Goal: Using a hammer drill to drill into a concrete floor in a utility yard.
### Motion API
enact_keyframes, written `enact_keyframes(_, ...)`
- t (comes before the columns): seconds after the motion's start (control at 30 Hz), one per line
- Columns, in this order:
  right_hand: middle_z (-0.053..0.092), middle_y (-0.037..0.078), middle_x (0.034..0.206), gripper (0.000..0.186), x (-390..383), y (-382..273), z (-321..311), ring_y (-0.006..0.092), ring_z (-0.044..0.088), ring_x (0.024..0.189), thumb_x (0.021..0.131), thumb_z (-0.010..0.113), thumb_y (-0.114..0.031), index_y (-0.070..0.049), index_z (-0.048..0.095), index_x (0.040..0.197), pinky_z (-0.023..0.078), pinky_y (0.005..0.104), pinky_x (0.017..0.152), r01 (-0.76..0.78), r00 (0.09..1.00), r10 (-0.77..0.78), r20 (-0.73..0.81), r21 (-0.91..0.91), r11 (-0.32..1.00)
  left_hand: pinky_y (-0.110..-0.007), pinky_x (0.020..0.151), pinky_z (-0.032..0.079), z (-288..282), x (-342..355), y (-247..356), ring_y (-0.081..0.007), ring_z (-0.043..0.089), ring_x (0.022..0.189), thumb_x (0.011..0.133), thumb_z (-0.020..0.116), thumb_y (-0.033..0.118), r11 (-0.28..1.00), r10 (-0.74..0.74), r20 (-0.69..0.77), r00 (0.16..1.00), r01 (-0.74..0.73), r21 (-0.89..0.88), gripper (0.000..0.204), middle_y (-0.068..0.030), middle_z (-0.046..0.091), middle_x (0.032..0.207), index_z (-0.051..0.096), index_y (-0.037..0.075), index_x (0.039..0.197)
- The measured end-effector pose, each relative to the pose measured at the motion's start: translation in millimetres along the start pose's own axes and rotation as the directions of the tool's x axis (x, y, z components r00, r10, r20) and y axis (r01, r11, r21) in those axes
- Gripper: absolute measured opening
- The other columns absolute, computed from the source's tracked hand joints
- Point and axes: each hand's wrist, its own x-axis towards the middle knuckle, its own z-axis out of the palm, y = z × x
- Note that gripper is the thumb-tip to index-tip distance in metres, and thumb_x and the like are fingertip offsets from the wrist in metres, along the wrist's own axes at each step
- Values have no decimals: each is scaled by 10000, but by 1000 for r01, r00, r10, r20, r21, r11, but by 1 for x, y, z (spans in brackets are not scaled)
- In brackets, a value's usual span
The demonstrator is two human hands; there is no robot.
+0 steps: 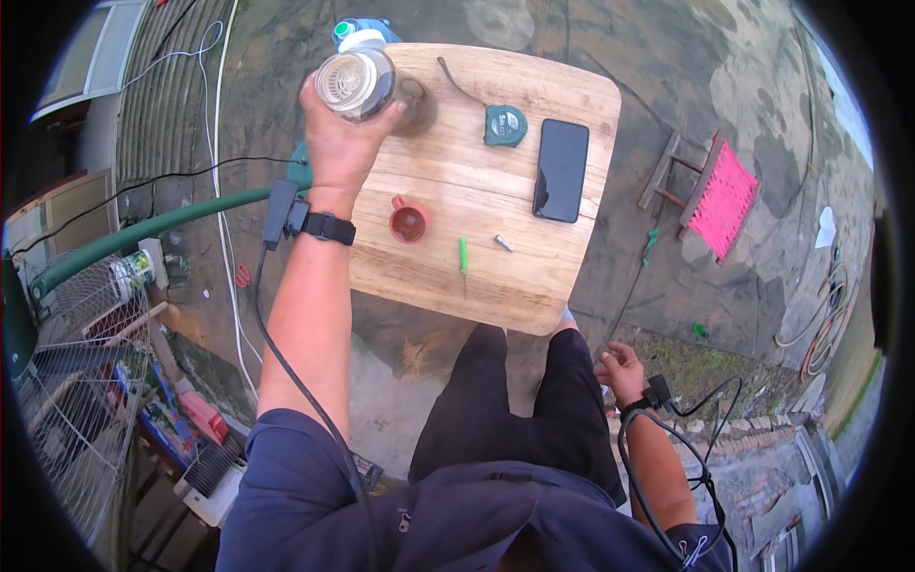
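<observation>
My left hand is wrapped round a clear drinking bottle at the far left corner of a wooden table. A pale strainer shows in the bottle's mouth, and a white lid is just behind it. I cannot tell whether the bottle's base touches the tabletop. Beside my right knee hangs my right hand, its loosely bent fingers apart and nothing in them. On the table, a small red mug stands nearest my left wrist.
A green tape measure with a strap, a black phone, a green-handled screwdriver and a small metal piece lie on the table. Right of it stands a pink woven stool. A green curved pipe and wire mesh are left.
</observation>
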Motion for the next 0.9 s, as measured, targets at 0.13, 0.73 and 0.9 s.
enact_keyframes(0.13, 611, 91, 995, 430, 1, -6, 11, 156, 654, 722, 878, 636, -165, -42, 509, 1269, 519, 260, 589, -6, 1000, 6, 18, 6, 1000, -337, 1015, 424, -10, -1, -19, -230, 496, 1201, 635, 885, 156, 996, 59, 40, 997, -62, 69, 1004, -179, 466, 1307, 222, -43, 1363)
enact_keyframes(0.73, 634, 73, 934, 386, 3, -21, 21, 121, 639, 686, 891, 625, -126, -28, 521, 1250, 505, 224, 554, 13, 999, -12, 37, -44, 999, -412, 1020, 409, -5, -194, -68, -361, 479, 1195, 662, 853, 244, 870, -423, 68, 904, 384, 309, 888, -230, 480, 1267, 368, -46, 1348)
enact_keyframes(0.9, 635, 84, 936, 376, 6, -21, 19, 127, 640, 686, 891, 621, -104, -23, 523, 1245, 504, 226, 551, 15, 999, -13, 40, -49, 999, -403, 1004, 418, 15, -201, -72, -352, 483, 1173, 680, 846, 213, 854, -382, 30, 923, 341, 393, 856, -217, 479, 1239, 378, -57, 1345)
